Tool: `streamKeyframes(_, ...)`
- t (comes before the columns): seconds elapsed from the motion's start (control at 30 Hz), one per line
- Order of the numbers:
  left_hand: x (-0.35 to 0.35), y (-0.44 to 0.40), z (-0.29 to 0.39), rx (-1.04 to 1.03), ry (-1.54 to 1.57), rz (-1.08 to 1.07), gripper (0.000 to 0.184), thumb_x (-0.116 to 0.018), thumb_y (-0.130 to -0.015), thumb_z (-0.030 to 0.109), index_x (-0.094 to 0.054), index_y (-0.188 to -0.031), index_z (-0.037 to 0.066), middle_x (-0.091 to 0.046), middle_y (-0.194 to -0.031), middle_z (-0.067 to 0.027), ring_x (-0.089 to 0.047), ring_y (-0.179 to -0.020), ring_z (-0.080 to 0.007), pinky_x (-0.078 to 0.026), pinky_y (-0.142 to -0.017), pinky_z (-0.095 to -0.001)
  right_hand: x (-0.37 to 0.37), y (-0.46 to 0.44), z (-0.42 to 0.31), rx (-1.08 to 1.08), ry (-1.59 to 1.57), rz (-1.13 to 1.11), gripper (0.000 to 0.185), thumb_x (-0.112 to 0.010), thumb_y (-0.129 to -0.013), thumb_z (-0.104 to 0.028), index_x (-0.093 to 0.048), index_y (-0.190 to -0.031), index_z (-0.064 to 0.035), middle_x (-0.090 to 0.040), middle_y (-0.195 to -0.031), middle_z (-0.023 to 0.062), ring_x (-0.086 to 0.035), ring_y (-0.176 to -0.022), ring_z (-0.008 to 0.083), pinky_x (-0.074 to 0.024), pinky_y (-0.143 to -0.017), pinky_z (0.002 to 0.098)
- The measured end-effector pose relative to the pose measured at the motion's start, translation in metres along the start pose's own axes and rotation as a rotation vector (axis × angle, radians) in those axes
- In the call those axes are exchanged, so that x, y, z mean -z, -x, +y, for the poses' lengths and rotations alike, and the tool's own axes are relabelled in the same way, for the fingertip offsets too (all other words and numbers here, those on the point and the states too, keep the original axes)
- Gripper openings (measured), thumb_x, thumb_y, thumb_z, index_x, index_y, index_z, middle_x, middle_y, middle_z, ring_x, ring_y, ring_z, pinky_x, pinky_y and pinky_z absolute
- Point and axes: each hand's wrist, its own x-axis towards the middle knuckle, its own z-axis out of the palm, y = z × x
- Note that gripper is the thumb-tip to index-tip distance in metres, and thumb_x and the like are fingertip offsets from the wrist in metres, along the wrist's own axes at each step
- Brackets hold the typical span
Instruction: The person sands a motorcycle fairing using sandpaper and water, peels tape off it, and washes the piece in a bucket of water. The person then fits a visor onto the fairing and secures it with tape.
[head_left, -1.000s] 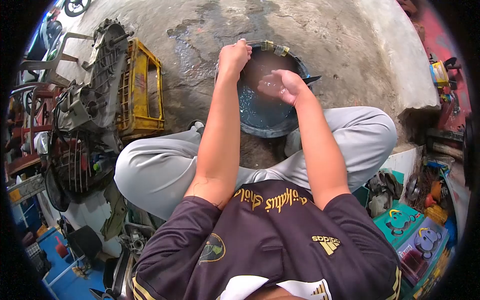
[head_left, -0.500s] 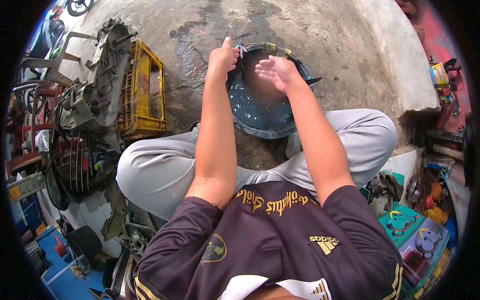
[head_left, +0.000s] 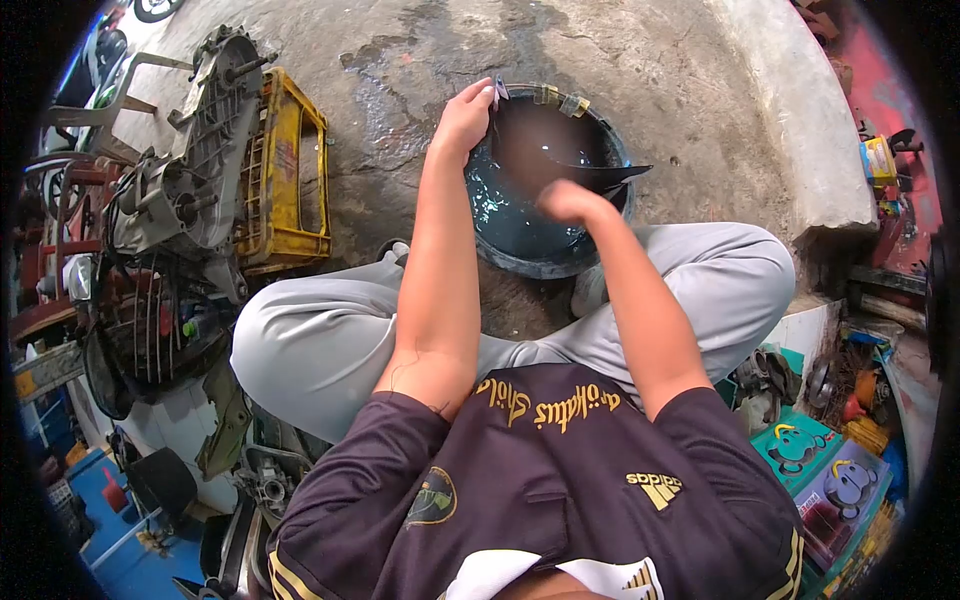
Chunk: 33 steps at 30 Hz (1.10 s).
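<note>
A round black tub [head_left: 550, 268] of water stands on the floor in front of my crossed legs. My left hand [head_left: 466, 122] is at its left rim, closed on the edge of a dark, glossy panel-like piece [head_left: 612, 176]. The piece lies across the tub, and its pointed end sticks out past the right rim. Over the water, my right hand [head_left: 572, 203] is near the piece, smeared by motion. Its fingers do not show clearly, nor does whether it touches the piece. Much of the piece's outline blends into the dark water.
A yellow plastic crate [head_left: 318, 170] stands to the left, with a metal engine casing [head_left: 215, 150] beside it. Wet concrete [head_left: 385, 90] lies behind the tub. Printed boxes [head_left: 800, 440] and assorted parts are at the lower right. A blue surface [head_left: 105, 520] with tools is at the lower left.
My right hand has moved from the tub's far side toward me, its spread fingers now blurred. My left hand has shifted slightly right. The dark piece's pointed end reaches farther right.
</note>
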Motion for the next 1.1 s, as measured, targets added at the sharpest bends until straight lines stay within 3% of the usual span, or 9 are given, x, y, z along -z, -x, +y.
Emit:
streamKeyframes(0.03,-0.003,-0.001,-0.002,-0.065,0.017,0.029,0.048,-0.05,-0.108,0.034,-0.052,-0.153,0.021,-0.054,-0.153,-0.0088,-0.059,-0.126,-0.0265,-0.049,-0.096,-0.0386,-0.018,-0.002,-0.008,-0.401,-0.281,-0.07,0.025,-0.058,-0.083,-0.015,-0.077,-0.089,0.0001,-0.074,-0.087,0.0196,-0.068,-0.071,0.0294,-0.0535,-0.066,0.0424)
streamKeyframes(0.1,-0.007,0.008,0.007,-0.04,0.056,0.009,0.047,-0.051,-0.108,0.032,-0.051,-0.154,0.021,-0.054,-0.153,-0.008,-0.058,-0.126,-0.0264,-0.049,-0.094,-0.0376,-0.147,-0.061,0.095,0.174,0.499,-0.332,0.028,-0.055,-0.084,-0.014,-0.079,-0.091,-0.0017,-0.076,-0.096,0.0202,-0.075,-0.082,0.0341,-0.0578,-0.069,0.0448)
streamKeyframes(0.2,-0.01,0.011,0.005,-0.014,0.1,-0.017,0.047,-0.051,-0.108,0.029,-0.051,-0.154,0.022,-0.054,-0.154,-0.0068,-0.059,-0.124,-0.0253,-0.05,-0.089,-0.0356,-0.081,-0.022,-0.009,-0.388,-0.097,-0.248,0.035,-0.051,-0.097,-0.019,-0.076,-0.106,0.0036,-0.077,-0.112,0.018,-0.074,-0.102,0.0313,-0.0588,-0.084,0.0415)
streamKeyframes(0.3,-0.01,0.008,-0.001,-0.011,0.141,-0.015,0.046,-0.051,-0.108,0.027,-0.052,-0.153,0.021,-0.054,-0.153,-0.0058,-0.062,-0.118,-0.023,-0.05,-0.085,-0.0336,-0.07,-0.021,-0.021,-0.577,-0.862,-0.223,0.027,-0.054,-0.098,-0.023,-0.069,-0.091,-0.0019,-0.069,-0.089,0.0107,-0.067,-0.081,0.0237,-0.0532,-0.069,0.0363)
streamKeyframes(0.4,-0.006,0.006,-0.009,0.003,0.185,-0.011,0.048,-0.05,-0.107,0.025,-0.05,-0.154,0.019,-0.055,-0.152,-0.0064,-0.065,-0.108,-0.0194,-0.048,-0.084,-0.0326,-0.046,-0.014,-0.011,-0.454,-1.968,-0.672,0.031,-0.057,-0.1,-0.027,-0.062,-0.076,-0.0075,-0.061,-0.067,0.0033,-0.06,-0.059,0.0161,-0.0475,-0.054,0.0311)
streamKeyframes(0.43,-0.005,0.004,-0.012,-0.006,0.211,-0.003,0.048,-0.05,-0.107,0.025,-0.049,-0.155,0.018,-0.054,-0.153,-0.0071,-0.066,-0.107,-0.0191,-0.048,-0.084,-0.0321,-0.023,0.005,-0.034,-0.454,-1.806,-0.408,0.037,-0.057,-0.102,-0.032,-0.05,-0.069,-0.0149,-0.047,-0.061,-0.0038,-0.043,-0.052,0.0091,-0.0361,-0.05,0.0239)
streamKeyframes(0.77,-0.005,0.001,-0.014,0.027,0.269,-0.027,0.056,-0.044,-0.107,0.029,-0.035,-0.161,0.015,-0.053,-0.154,-0.0128,-0.05,-0.141,-0.0327,-0.037,-0.11,-0.0484,0.127,0.005,-0.049,-0.426,-1.526,0.269,0.038,-0.051,-0.106,-0.03,-0.073,-0.095,-0.0012,-0.076,-0.087,0.0123,-0.075,-0.077,0.0254,-0.0611,-0.07,0.0362)
streamKeyframes(0.97,-0.009,0.006,-0.013,0.058,0.255,-0.044,0.056,-0.043,-0.108,0.03,-0.036,-0.161,0.015,-0.056,-0.152,-0.0119,-0.05,-0.141,-0.0328,-0.037,-0.111,-0.0478,0.158,-0.037,-0.031,-0.264,-1.062,0.718,0.024,-0.062,-0.101,-0.022,-0.076,-0.104,-0.0032,-0.076,-0.089,0.0062,-0.072,-0.083,0.0163,-0.0566,-0.077,0.0322)
streamKeyframes(1.1,-0.01,0.01,-0.013,0.027,0.248,-0.04,0.055,-0.043,-0.108,0.029,-0.036,-0.161,0.015,-0.056,-0.152,-0.0116,-0.05,-0.141,-0.0325,-0.037,-0.111,-0.0457,0.156,-0.023,-0.046,-0.228,-1.26,0.657,0.026,-0.059,-0.104,-0.019,-0.073,-0.114,-0.0001,-0.075,-0.106,0.0062,-0.07,-0.097,0.014,-0.0557,-0.084,0.0304)
